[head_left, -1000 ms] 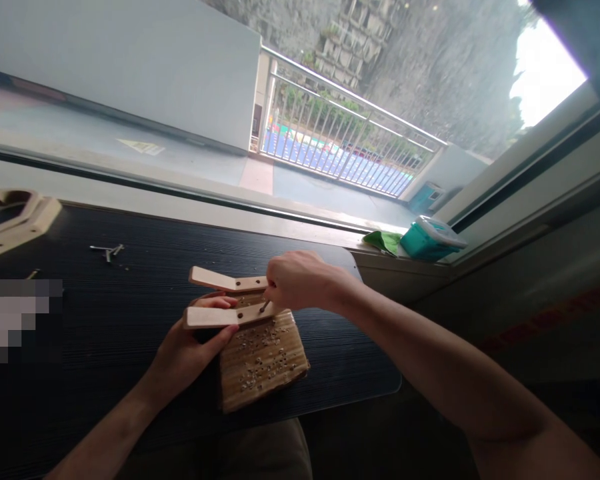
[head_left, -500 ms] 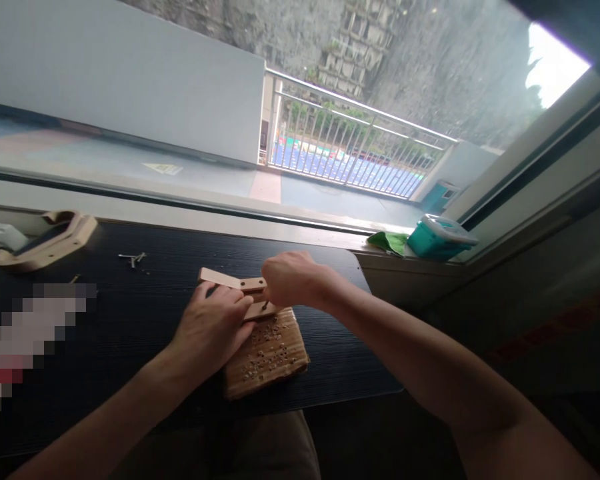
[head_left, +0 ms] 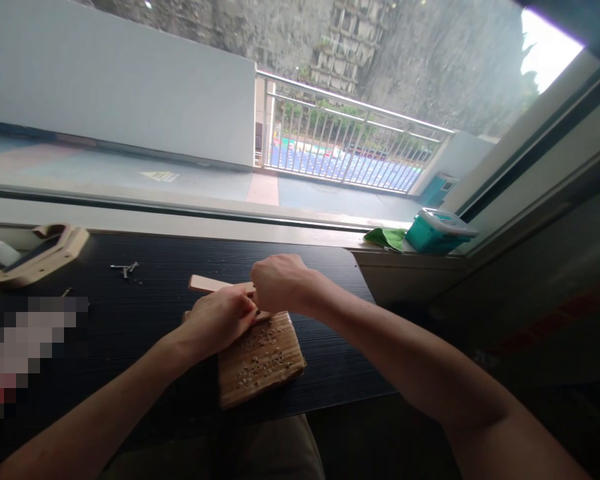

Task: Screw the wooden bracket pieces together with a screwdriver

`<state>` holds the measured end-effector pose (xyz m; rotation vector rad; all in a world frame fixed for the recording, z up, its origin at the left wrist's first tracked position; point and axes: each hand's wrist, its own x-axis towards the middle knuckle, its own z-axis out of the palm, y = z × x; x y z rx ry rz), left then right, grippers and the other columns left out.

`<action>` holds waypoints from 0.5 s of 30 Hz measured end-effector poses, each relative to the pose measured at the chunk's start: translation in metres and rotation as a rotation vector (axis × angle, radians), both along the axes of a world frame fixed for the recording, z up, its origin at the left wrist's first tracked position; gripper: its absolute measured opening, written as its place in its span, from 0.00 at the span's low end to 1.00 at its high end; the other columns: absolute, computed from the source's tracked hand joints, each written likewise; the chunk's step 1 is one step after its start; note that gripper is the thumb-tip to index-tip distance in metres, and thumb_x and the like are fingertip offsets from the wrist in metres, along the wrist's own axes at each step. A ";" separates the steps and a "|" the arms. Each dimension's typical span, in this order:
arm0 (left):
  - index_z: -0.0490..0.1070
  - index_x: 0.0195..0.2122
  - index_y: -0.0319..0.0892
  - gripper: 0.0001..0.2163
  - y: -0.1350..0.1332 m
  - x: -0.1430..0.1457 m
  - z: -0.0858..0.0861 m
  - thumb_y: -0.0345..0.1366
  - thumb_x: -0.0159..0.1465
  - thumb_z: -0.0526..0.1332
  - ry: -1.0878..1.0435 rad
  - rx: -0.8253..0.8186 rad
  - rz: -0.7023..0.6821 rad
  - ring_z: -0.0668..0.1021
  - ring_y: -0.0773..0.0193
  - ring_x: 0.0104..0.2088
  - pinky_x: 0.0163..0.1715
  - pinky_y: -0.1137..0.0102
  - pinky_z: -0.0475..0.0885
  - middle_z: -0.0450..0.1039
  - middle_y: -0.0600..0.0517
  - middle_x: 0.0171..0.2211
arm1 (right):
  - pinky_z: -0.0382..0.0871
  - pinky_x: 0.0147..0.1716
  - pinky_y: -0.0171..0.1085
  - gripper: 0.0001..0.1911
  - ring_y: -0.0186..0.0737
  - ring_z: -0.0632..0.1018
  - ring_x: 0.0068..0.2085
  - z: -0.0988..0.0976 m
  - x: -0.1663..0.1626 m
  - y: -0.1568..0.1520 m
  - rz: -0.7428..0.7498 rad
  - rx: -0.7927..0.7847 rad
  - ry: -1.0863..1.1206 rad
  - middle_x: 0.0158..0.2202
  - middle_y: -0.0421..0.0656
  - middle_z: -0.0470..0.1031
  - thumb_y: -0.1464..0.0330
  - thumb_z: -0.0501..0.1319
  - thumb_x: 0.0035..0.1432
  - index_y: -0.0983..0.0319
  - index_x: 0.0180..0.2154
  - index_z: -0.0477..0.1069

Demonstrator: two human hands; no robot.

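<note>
A pale wooden piece (head_left: pixel 205 283) lies at the far edge of a brown corrugated cardboard block (head_left: pixel 265 363), whose top is dotted with small holes and crumbs. My left hand (head_left: pixel 217 317) is closed over the wooden piece, with thumb and fingertips pinched beside a small dark screw or bolt end at its near edge. My right hand (head_left: pixel 283 283) forms a fist at the right end of the wood, close to the left fingertips. What the right fist grips is hidden, and the hands cover much of the wood.
Several small metal screws (head_left: pixel 125 269) lie on the black table (head_left: pixel 150 300). A curved wooden part (head_left: pixel 55 257) is at the far left, near a blurred-out patch (head_left: pixel 25 360). A green cloth (head_left: pixel 386 238) and a teal box (head_left: pixel 440 231) rest on the windowsill.
My left fingers have gone from lying spread across the wood to pinching beside the small dark screw or bolt end. The right fist remains at the wood's right end. The view has shifted slightly.
</note>
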<state>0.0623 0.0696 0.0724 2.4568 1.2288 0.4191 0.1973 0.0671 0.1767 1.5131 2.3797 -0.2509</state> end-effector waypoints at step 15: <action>0.70 0.25 0.42 0.09 0.000 0.004 0.005 0.37 0.59 0.55 0.184 -0.067 0.040 0.79 0.53 0.34 0.29 0.68 0.64 0.77 0.45 0.33 | 0.68 0.33 0.37 0.08 0.44 0.79 0.38 0.000 0.001 -0.008 0.268 0.050 0.011 0.30 0.49 0.79 0.74 0.58 0.56 0.67 0.35 0.76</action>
